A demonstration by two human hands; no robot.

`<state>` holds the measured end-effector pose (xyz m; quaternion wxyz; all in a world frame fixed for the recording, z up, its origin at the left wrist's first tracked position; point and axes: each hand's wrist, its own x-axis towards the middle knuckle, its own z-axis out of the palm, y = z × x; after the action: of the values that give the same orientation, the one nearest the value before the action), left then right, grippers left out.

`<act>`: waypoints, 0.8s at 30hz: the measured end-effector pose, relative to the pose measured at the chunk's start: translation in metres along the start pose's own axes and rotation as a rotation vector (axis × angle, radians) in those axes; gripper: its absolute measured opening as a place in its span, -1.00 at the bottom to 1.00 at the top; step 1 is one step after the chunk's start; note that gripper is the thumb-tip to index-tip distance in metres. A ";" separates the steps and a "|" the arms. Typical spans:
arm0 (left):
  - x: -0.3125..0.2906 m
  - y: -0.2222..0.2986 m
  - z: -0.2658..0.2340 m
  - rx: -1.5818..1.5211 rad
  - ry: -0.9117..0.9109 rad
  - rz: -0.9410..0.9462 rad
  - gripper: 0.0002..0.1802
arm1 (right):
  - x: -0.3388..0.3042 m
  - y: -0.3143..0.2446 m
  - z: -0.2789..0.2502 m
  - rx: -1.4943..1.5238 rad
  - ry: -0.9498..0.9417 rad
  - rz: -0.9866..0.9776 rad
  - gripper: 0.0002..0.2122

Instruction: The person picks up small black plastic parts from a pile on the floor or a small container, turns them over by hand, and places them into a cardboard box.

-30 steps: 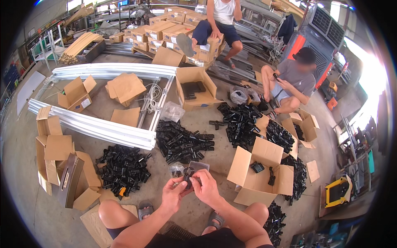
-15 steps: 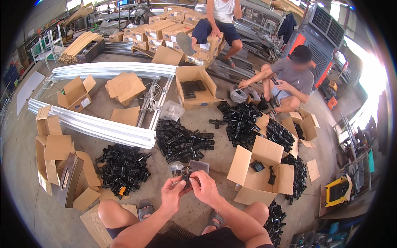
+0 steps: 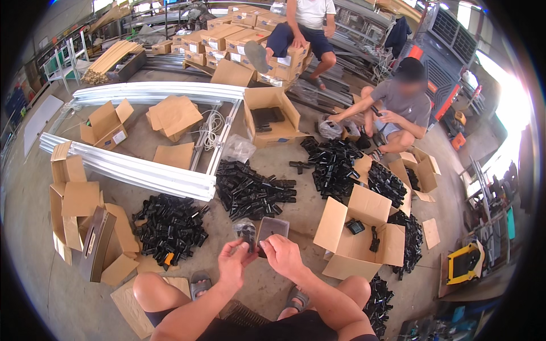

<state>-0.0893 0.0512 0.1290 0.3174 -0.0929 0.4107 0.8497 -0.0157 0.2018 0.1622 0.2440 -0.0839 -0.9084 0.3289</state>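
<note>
Left hand (image 3: pixel 232 262), right hand (image 3: pixel 282 254) together, pinching

Grey concrete floor (image 3: pixel 296 170), bright daylight (image 3: pixel 509 96) glaring from the right.

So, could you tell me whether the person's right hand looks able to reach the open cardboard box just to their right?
Probably yes: the right hand sits beside the open cardboard box, whose top is open, with nothing between them; it holds a small dark part together with the left hand.

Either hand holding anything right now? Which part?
Both. The left hand and right hand pinch a small clear bag of black parts by its lower edge, with the fingers. The exact contact points are too small to tell.
</note>
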 end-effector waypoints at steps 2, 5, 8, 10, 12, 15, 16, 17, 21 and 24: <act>0.014 0.007 -0.012 -0.053 0.072 0.071 -0.73 | 0.000 -0.003 -0.001 0.023 -0.016 -0.005 -0.85; 0.029 0.026 -0.019 -0.162 0.226 0.234 -0.71 | 0.000 -0.003 -0.003 0.020 -0.021 -0.018 -0.86; 0.027 0.025 -0.023 -0.169 0.335 0.147 -0.65 | -0.001 -0.002 -0.004 0.016 -0.047 -0.023 -0.86; 0.019 0.010 -0.024 0.013 0.190 0.030 -0.56 | -0.002 -0.002 0.000 0.078 -0.114 0.006 -0.84; 0.013 -0.004 -0.024 0.124 -0.003 -0.094 -0.48 | -0.004 -0.006 0.004 0.195 -0.221 0.064 -0.76; 0.006 -0.013 -0.020 0.142 -0.266 -0.259 -0.38 | -0.010 -0.019 0.008 0.478 -0.314 0.178 -0.61; -0.004 -0.008 -0.007 0.120 -0.300 -0.291 -0.38 | -0.016 -0.008 0.010 0.494 -0.390 0.180 -0.43; -0.010 -0.005 0.002 0.097 -0.335 -0.323 -0.37 | -0.023 0.002 0.014 0.537 -0.445 0.205 -0.39; -0.012 -0.004 0.000 0.154 -0.510 -0.345 -0.33 | -0.029 0.007 0.020 0.685 -0.640 0.232 -0.24; -0.003 -0.009 -0.015 0.232 -0.618 -0.359 -0.28 | -0.023 -0.001 0.011 0.759 -0.723 0.146 -0.30</act>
<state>-0.0830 0.0428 0.1145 0.5786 0.1341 0.3661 0.7164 -0.0011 0.1870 0.1465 -0.0953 0.0663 -0.7434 0.6586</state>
